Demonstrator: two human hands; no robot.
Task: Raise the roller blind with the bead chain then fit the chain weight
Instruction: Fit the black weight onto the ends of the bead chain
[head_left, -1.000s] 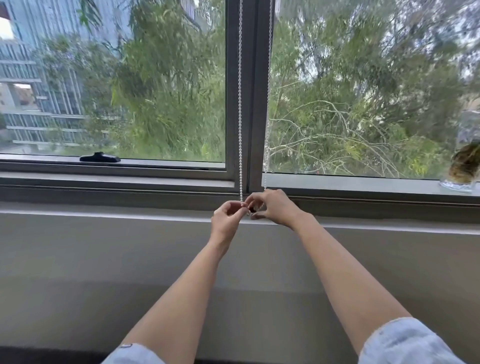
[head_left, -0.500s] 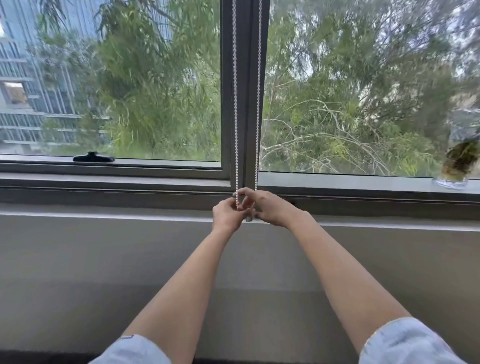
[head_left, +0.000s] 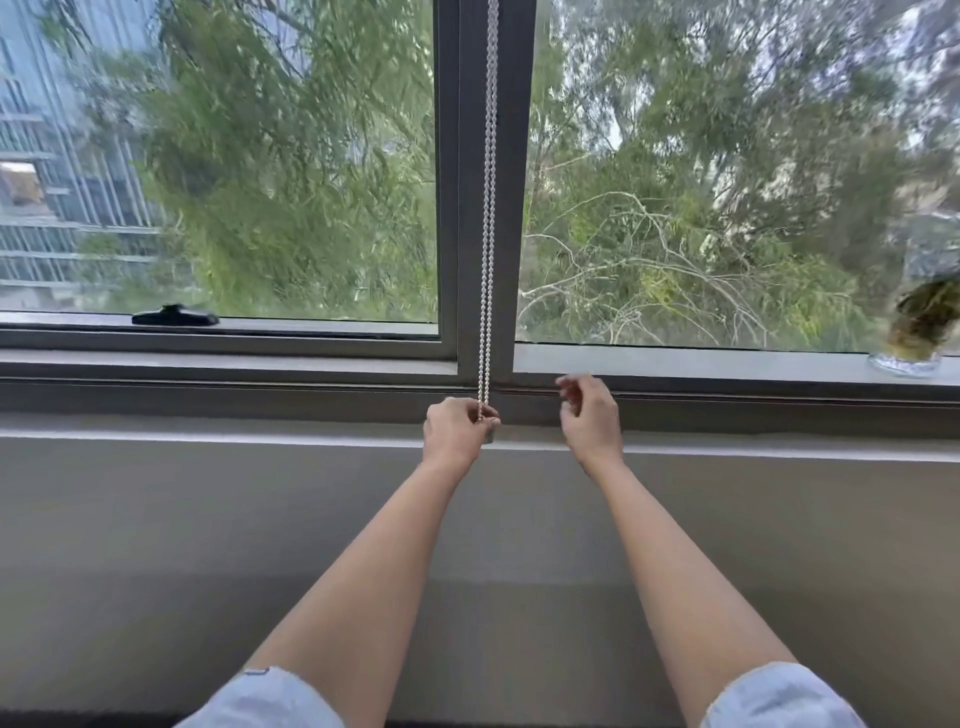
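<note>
Head view: the left hand (head_left: 454, 428) pinches the bead chain (head_left: 488, 208) loop low against the window frame (head_left: 511, 156), a small grey piece beneath; the right hand (head_left: 589, 415) hangs loose, empty. Better keep both strands taut while seating the weight.

Two bare hands are counted, a left hand (head_left: 457, 428) closed around the chain's lower end and a right hand (head_left: 589, 415) held apart with fingers loosely curled, and two rolled pale sleeves are seen, one (head_left: 260, 699) at the lower left and one (head_left: 779, 696) at the lower right. One bead chain (head_left: 488, 208) is seen, its two strands hanging side by side against one dark mullion (head_left: 511, 182), with two glass panes, one (head_left: 218, 156) left and one (head_left: 727, 171) right. One black window handle (head_left: 174, 316) and one glass jar (head_left: 917, 332) on the sill are counted.
</note>
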